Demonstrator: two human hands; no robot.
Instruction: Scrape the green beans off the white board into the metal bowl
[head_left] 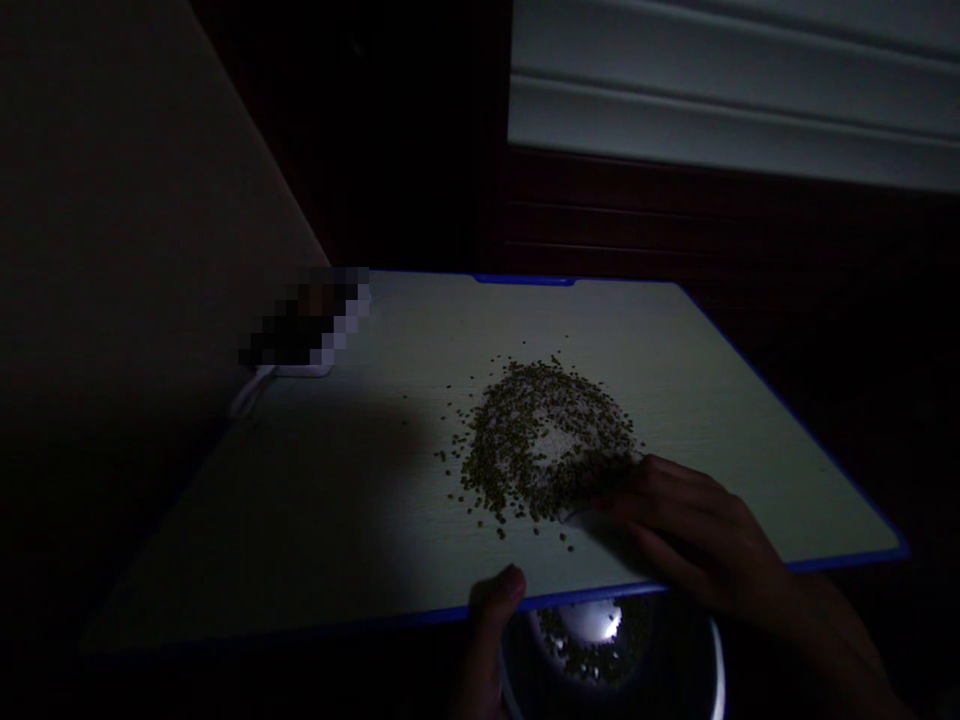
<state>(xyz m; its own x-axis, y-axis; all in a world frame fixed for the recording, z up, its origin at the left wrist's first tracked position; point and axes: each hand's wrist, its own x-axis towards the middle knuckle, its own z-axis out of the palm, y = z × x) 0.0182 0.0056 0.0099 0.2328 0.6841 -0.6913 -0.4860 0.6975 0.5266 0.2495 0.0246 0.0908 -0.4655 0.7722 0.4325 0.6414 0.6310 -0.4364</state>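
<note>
A loose pile of small green beans [504, 430], which look like mung beans, lies mixed with pale rice-like grains [555, 445] on the tabletop. At the near right side of the pile is my right hand [697, 525], its fingers curled down to the board. Shadow hides its fingertips and whatever they may hold. My left hand [491, 640] grips a shiny bowl [720, 665] under the table's front edge, thumb up near the edge. More green beans [589, 662] lie inside the bowl, beside a bright reflection.
The pale table [750, 430] has a blue rim. A blurred-out flat object with a white edge [304, 371] and a white cable [251, 390] lies at the far left. Behind stand dark wood panelling [637, 210] and a pale slatted surface [720, 90]. The light is dim.
</note>
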